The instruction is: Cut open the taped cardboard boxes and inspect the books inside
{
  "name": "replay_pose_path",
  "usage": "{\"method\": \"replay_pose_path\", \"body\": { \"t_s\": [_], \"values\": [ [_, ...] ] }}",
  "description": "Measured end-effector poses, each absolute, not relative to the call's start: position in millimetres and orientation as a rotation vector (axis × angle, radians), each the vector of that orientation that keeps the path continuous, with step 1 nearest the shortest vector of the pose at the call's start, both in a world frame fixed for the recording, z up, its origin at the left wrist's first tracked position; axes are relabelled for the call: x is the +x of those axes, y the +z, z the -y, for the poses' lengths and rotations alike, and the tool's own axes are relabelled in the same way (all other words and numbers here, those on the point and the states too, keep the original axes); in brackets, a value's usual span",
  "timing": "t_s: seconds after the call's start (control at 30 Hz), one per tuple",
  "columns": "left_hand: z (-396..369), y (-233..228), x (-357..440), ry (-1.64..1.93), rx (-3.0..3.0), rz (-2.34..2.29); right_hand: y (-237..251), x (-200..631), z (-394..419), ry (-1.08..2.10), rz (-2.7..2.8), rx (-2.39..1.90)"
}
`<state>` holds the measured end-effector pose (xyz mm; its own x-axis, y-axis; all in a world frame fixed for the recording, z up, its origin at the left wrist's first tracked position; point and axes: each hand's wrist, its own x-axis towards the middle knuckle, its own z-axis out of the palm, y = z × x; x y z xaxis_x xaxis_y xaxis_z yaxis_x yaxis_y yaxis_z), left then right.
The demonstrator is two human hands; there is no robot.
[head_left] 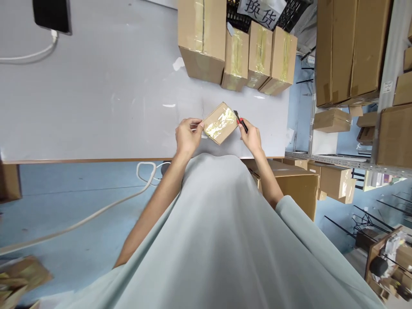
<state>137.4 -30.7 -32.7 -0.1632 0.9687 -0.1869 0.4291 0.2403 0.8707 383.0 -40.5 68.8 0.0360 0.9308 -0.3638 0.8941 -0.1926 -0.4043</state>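
A small taped cardboard box (pixel 220 123) is held at a tilt just above or on the tabletop, close to its front edge. My left hand (pixel 189 134) grips the box at its left corner between thumb and fingers. In my right hand (pixel 250 136) is a black and red box cutter (pixel 242 122), its tip pointing up and left beside the box's right corner. Shiny clear tape covers the middle of the box's upper face. Whether the right fingertips also touch the box I cannot tell.
Several taped cartons (pixel 202 40) stand in a row at the back of the white table (pixel 96 98), before a black crate (pixel 238 17). A phone (pixel 52 15) with a white cable lies at the far left. Shelves with cartons (pixel 350 51) rise on the right; an open carton (pixel 296 184) stands below the table.
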Motion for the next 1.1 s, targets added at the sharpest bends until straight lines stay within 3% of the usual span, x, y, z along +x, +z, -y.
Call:
{"method": "replay_pose_path", "body": {
  "t_s": [0.3, 1.1],
  "values": [
    [28.7, -16.6, 183.7, 0.758, 1.876, -1.378, 81.0, 367.1, 88.7, 0.952, 1.819, -2.348],
    [30.6, -19.2, 189.3, 0.713, 1.819, -1.250, 103.1, 355.2, 60.0, 0.794, 2.043, -2.609]
  ]
}}
